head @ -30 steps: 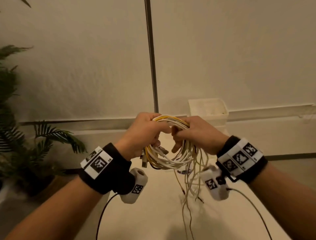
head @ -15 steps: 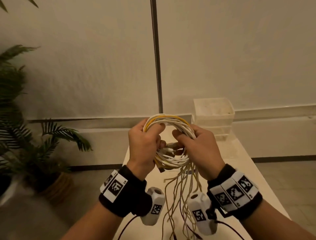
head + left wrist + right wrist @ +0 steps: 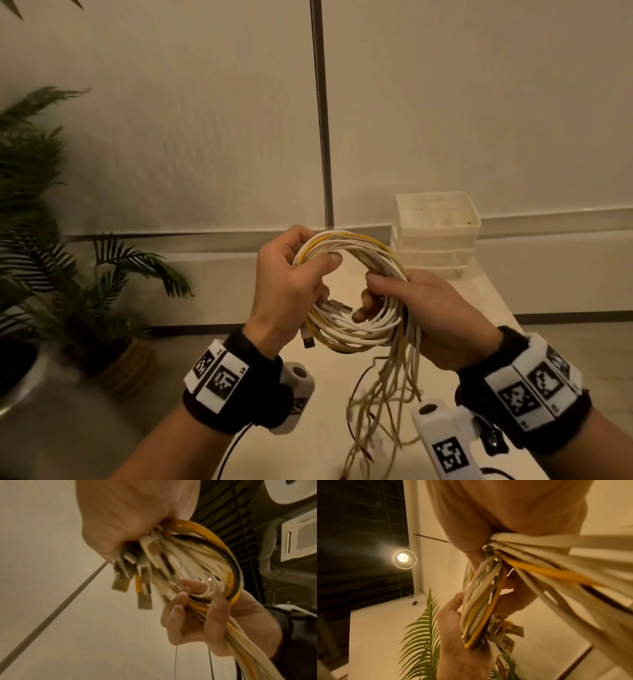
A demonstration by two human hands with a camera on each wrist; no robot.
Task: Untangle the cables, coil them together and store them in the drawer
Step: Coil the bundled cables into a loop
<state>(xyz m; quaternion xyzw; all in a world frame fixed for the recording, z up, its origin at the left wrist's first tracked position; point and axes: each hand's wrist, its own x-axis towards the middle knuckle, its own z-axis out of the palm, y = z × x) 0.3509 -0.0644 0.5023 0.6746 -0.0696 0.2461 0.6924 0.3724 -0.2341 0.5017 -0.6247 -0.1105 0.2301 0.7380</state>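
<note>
A coil of white and yellow cables (image 3: 356, 246) is held upright above the table (image 3: 486, 301). My left hand (image 3: 291, 284) grips the coil's left side, thumb over the strands. My right hand (image 3: 421, 308) grips the right side, fingers curled round the bundle. Loose cable tails (image 3: 383, 404) hang from the right hand down to the table. Several USB plugs (image 3: 144, 574) stick out beside the left palm, and these plugs (image 3: 506, 632) also show in the right wrist view below the coil (image 3: 481, 601). The stacked white drawer unit (image 3: 436, 233) stands at the table's far end.
A potted palm (image 3: 68, 267) stands on the floor to the left of the table. A metal pole (image 3: 322, 120) runs up the wall behind. A lit lamp (image 3: 403, 557) shines in the right wrist view.
Both hands have drawn back toward me and turned, so the coil now faces me as an open ring. The hanging tails have swung closer.
</note>
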